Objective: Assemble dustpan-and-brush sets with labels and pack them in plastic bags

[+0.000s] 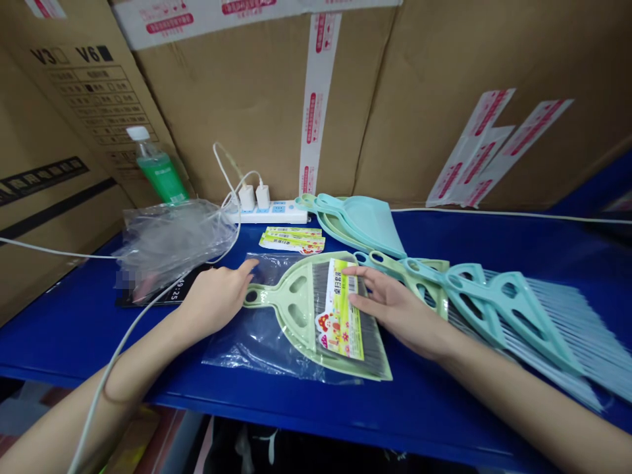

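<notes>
A light green dustpan (291,283) with a dark-bristled brush (379,349) on it lies partly inside a clear plastic bag (232,349). My left hand (217,296) is closed at the bag's left side, beside the handle end; its fingertips are partly hidden. A printed label card (340,316) with a mushroom picture lies slantwise over the bristles. My right hand (390,303) reaches in from the right, fingers stretched and apart, with fingertips touching the card's right edge. Several blue and green brushes (533,316) lie beyond that hand.
More dustpans (375,220) are stacked at the back. Several label cards (291,240) lie before a power strip (291,214). Clear bags (172,240) cover part of a phone (185,289) at left, near a green bottle (162,174). A white cable (133,322) crosses my left arm. Cartons (247,105) stand behind.
</notes>
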`<state>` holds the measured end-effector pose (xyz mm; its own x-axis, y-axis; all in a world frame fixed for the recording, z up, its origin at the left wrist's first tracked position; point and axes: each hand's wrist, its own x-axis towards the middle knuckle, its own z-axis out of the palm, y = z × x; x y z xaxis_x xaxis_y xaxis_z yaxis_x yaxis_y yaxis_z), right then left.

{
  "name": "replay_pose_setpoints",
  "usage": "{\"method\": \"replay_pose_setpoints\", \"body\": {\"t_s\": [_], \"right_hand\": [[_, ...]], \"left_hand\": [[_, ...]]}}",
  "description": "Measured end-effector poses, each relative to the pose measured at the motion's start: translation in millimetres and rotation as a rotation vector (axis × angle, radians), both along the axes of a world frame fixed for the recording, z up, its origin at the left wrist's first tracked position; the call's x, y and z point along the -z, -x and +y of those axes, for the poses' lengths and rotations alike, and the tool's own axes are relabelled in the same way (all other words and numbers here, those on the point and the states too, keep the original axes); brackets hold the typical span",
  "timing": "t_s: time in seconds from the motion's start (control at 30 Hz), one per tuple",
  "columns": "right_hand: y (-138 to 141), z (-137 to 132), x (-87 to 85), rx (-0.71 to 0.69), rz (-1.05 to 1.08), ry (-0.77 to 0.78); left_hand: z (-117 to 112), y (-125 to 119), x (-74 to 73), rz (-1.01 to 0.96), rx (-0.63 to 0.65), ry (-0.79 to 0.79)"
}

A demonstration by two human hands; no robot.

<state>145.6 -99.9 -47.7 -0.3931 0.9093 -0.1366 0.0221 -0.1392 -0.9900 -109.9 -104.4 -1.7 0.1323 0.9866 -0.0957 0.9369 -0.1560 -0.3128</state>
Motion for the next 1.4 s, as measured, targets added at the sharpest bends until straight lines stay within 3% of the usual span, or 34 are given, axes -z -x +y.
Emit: {"method": "replay_pose_setpoints", "body": {"t_s": [0.37,0.63,0.87,1.4], "right_hand": [[-2.8,2.0,-1.6,-0.040,-0.004,-0.015],[-5.5,3.2,-2.2,-0.082,0.005,0.007],[-8.4,5.3,-3.0,-0.041,-0.019,0.007],[-7.1,4.9,-6.3,-0.034,-0.039,0.004]], "left_hand": [[3.7,8.2,5.4,-0.213,0.118,-0.012],[5.2,14.8,7.2,-0.421,0.182,-0.114],[8.0,17.7,4.2,-0.629,0.207,-0.134],[8.5,18.5,5.5,-0.551,0.168,-0.128]]}}
